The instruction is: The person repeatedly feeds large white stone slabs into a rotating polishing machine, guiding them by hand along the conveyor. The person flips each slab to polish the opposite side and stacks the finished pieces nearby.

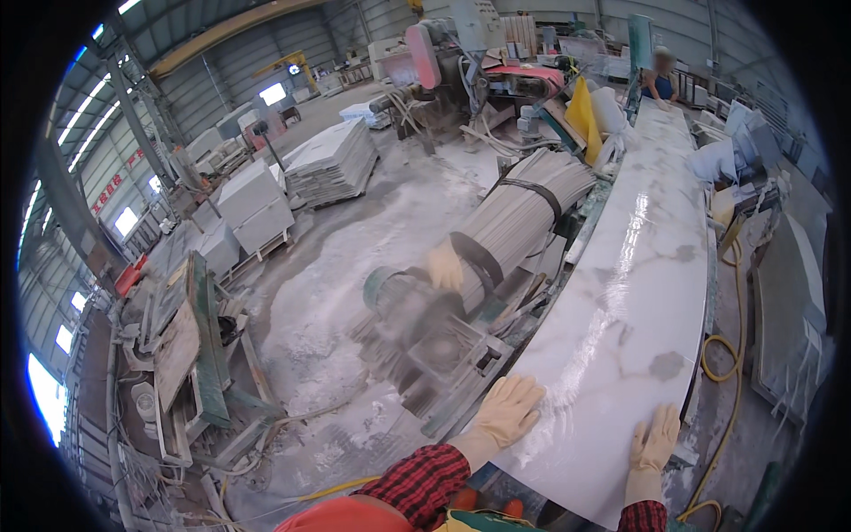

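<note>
A long, glossy white stone slab [612,355] with grey-brown patches stretches away from me, its near end under my hands. My left hand [505,414], in a cream rubber glove, rests on the slab's left edge with fingers extended. On the right edge lies my right hand [654,443], gloved the same way, its fingers stretched out flat. Neither hand is closed around anything. At the slab's far end stands another person [659,82], with a hand on the stone.
Left of the slab sits a dusty motor [412,310] beside a strapped bundle of long strips [523,208]. A yellow hose [737,346] trails along the right side. Stacked slabs [332,164] and stone blocks [253,206] stand farther left, near a leaning green-edged frame [206,355].
</note>
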`<control>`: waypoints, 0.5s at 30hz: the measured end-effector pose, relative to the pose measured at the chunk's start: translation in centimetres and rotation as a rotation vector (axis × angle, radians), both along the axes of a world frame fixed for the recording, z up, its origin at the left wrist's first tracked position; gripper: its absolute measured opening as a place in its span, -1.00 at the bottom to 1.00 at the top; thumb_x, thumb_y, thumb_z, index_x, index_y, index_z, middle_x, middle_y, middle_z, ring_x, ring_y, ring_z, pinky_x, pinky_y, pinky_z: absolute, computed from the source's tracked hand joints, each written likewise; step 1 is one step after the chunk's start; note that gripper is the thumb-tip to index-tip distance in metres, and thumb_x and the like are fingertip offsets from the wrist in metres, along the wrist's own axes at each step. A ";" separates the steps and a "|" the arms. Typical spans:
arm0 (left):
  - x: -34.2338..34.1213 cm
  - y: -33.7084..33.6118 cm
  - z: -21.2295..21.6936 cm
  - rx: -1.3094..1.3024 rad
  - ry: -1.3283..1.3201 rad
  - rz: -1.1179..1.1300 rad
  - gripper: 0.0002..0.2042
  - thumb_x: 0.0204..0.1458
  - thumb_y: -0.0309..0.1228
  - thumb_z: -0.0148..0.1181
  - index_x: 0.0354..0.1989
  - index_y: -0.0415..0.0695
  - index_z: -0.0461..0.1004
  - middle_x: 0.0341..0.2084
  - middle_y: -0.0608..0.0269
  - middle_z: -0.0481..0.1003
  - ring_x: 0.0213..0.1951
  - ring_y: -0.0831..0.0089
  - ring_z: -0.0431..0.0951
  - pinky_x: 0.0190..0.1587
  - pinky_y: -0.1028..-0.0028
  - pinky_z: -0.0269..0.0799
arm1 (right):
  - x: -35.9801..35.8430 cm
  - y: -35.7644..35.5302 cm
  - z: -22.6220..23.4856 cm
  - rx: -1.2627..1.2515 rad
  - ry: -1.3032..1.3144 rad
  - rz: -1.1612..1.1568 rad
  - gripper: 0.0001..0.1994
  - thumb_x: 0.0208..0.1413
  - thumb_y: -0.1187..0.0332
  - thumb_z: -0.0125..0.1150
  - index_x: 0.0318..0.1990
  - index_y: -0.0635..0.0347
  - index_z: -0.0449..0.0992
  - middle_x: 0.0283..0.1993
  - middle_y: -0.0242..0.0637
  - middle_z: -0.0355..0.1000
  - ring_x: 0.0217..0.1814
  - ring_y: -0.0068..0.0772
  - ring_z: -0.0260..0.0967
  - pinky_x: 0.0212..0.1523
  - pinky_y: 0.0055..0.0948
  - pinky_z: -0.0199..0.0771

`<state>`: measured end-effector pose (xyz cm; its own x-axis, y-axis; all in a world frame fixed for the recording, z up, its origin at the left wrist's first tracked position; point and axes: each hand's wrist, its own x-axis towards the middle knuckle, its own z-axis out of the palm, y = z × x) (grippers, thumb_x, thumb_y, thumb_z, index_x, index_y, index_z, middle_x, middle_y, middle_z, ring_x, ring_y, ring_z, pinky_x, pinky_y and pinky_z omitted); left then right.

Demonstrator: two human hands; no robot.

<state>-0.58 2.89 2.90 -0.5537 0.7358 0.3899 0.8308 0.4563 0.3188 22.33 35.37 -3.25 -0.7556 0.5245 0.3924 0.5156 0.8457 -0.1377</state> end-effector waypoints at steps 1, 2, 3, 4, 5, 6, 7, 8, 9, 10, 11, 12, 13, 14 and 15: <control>0.0 0.0 0.1 -0.007 -0.004 -0.004 -0.56 0.19 -0.19 0.23 0.22 -0.02 0.45 0.25 0.07 0.40 0.31 0.01 0.32 0.38 0.05 0.19 | 0.1 0.3 -0.6 0.021 0.000 0.017 -0.36 0.33 0.14 0.08 0.45 0.37 0.29 0.52 0.26 0.18 0.57 0.37 0.06 0.60 0.16 -0.03; 0.1 0.0 0.1 -0.011 -0.013 -0.005 -0.56 0.20 -0.18 0.23 0.23 -0.02 0.44 0.25 0.06 0.40 0.32 0.01 0.32 0.39 0.05 0.18 | 0.3 0.5 -1.0 0.041 0.000 0.033 -0.35 0.33 0.13 0.08 0.46 0.37 0.27 0.53 0.26 0.18 0.57 0.38 0.05 0.60 0.16 -0.04; 0.1 -0.1 0.2 -0.016 -0.020 -0.003 -0.55 0.20 -0.18 0.23 0.24 -0.01 0.44 0.25 0.05 0.40 0.33 0.01 0.31 0.40 0.05 0.17 | 0.3 0.3 -0.6 0.011 -0.025 0.025 -0.35 0.34 0.13 0.08 0.46 0.38 0.26 0.53 0.26 0.17 0.58 0.38 0.05 0.61 0.16 -0.04; 0.2 -0.2 0.3 -0.022 -0.026 -0.001 -0.54 0.20 -0.17 0.23 0.25 -0.01 0.44 0.26 0.04 0.40 0.34 0.01 0.31 0.41 0.04 0.16 | 0.1 0.2 -0.3 -0.020 -0.050 0.017 -0.34 0.34 0.13 0.07 0.47 0.38 0.25 0.53 0.26 0.17 0.58 0.37 0.04 0.61 0.16 -0.05; 0.3 -0.4 0.3 -0.034 -0.024 0.014 -0.54 0.20 -0.16 0.22 0.26 -0.01 0.44 0.27 0.03 0.39 0.36 0.00 0.30 0.42 0.04 0.15 | 0.0 -0.1 0.0 -0.052 -0.075 0.009 -0.34 0.35 0.13 0.07 0.48 0.38 0.23 0.53 0.26 0.17 0.58 0.37 0.04 0.61 0.16 -0.05; 0.4 -0.5 0.2 -0.045 -0.021 0.028 -0.53 0.21 -0.15 0.22 0.27 -0.01 0.44 0.28 0.02 0.39 0.37 -0.01 0.29 0.43 0.03 0.14 | 0.0 -0.4 0.2 -0.029 -0.058 0.007 -0.34 0.35 0.13 0.07 0.48 0.39 0.23 0.53 0.26 0.17 0.59 0.36 0.04 0.62 0.15 -0.06; 0.5 -0.6 0.2 -0.055 -0.018 0.043 -0.52 0.21 -0.15 0.22 0.28 -0.01 0.43 0.30 0.01 0.38 0.38 -0.01 0.28 0.44 0.02 0.12 | 0.0 -0.6 0.4 -0.006 -0.041 0.006 -0.34 0.35 0.13 0.06 0.48 0.39 0.23 0.53 0.26 0.16 0.59 0.36 0.04 0.62 0.15 -0.06; 0.6 -0.6 0.0 -0.048 -0.004 0.049 -0.51 0.21 -0.14 0.22 0.29 -0.01 0.43 0.30 0.00 0.38 0.39 -0.02 0.28 0.44 0.01 0.12 | 0.0 -0.7 0.5 0.016 -0.025 0.005 -0.34 0.35 0.13 0.06 0.48 0.39 0.23 0.53 0.26 0.16 0.59 0.36 0.04 0.62 0.14 -0.07; 0.6 -0.6 -0.1 -0.042 0.009 0.051 -0.50 0.21 -0.14 0.22 0.29 -0.01 0.43 0.31 -0.01 0.37 0.39 -0.03 0.27 0.44 0.00 0.11 | 0.2 -0.5 0.2 0.020 -0.026 0.021 -0.34 0.35 0.14 0.06 0.47 0.40 0.23 0.53 0.27 0.16 0.59 0.36 0.03 0.62 0.14 -0.07; 0.7 -0.7 -0.3 -0.036 0.022 0.053 -0.50 0.21 -0.13 0.23 0.30 -0.01 0.42 0.32 -0.02 0.36 0.40 -0.04 0.27 0.45 -0.01 0.10 | 0.3 -0.2 -0.4 0.024 -0.026 0.036 -0.34 0.34 0.14 0.06 0.47 0.40 0.23 0.53 0.27 0.16 0.59 0.36 0.03 0.62 0.14 -0.07; 0.7 -0.7 -0.4 -0.043 0.017 0.050 -0.49 0.20 -0.13 0.23 0.30 -0.02 0.42 0.33 -0.02 0.36 0.40 -0.04 0.26 0.45 -0.01 0.10 | 0.6 0.1 -0.8 0.028 -0.027 0.052 -0.35 0.34 0.15 0.06 0.47 0.40 0.23 0.53 0.28 0.15 0.59 0.36 0.03 0.62 0.14 -0.07; 0.7 -0.7 -0.5 -0.050 0.015 0.048 -0.49 0.20 -0.13 0.24 0.30 -0.02 0.42 0.34 -0.02 0.36 0.40 -0.04 0.26 0.45 -0.01 0.10 | 0.6 -0.2 -0.3 0.003 -0.044 0.038 -0.35 0.34 0.15 0.06 0.47 0.41 0.23 0.53 0.28 0.15 0.59 0.36 0.03 0.62 0.14 -0.07; 0.7 -0.8 -0.5 -0.058 0.012 0.046 -0.48 0.20 -0.13 0.24 0.30 -0.02 0.42 0.34 -0.02 0.35 0.40 -0.05 0.26 0.45 -0.01 0.10 | 0.4 -0.6 0.2 -0.023 -0.061 0.025 -0.35 0.34 0.15 0.06 0.46 0.41 0.23 0.53 0.29 0.15 0.59 0.37 0.03 0.62 0.15 -0.06; 0.7 -0.9 -0.6 -0.064 0.006 0.038 -0.48 0.20 -0.13 0.24 0.31 -0.02 0.42 0.34 -0.02 0.35 0.40 -0.05 0.26 0.45 -0.01 0.10 | 0.4 -0.9 0.5 -0.048 -0.077 0.012 -0.35 0.34 0.15 0.06 0.46 0.41 0.23 0.53 0.30 0.15 0.59 0.37 0.04 0.62 0.15 -0.06; 0.7 -0.9 -0.4 -0.070 -0.002 0.030 -0.48 0.20 -0.13 0.24 0.31 -0.02 0.41 0.34 -0.02 0.36 0.40 -0.04 0.26 0.45 -0.01 0.10 | 0.5 -0.9 0.5 -0.012 -0.048 0.025 -0.34 0.34 0.15 0.06 0.47 0.41 0.23 0.53 0.30 0.15 0.59 0.37 0.04 0.62 0.15 -0.06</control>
<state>0.10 1.96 2.51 -0.5763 0.7445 0.3370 0.8161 0.5019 0.2866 22.84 34.44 -2.73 -0.7864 0.5098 0.3489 0.5006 0.8568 -0.1235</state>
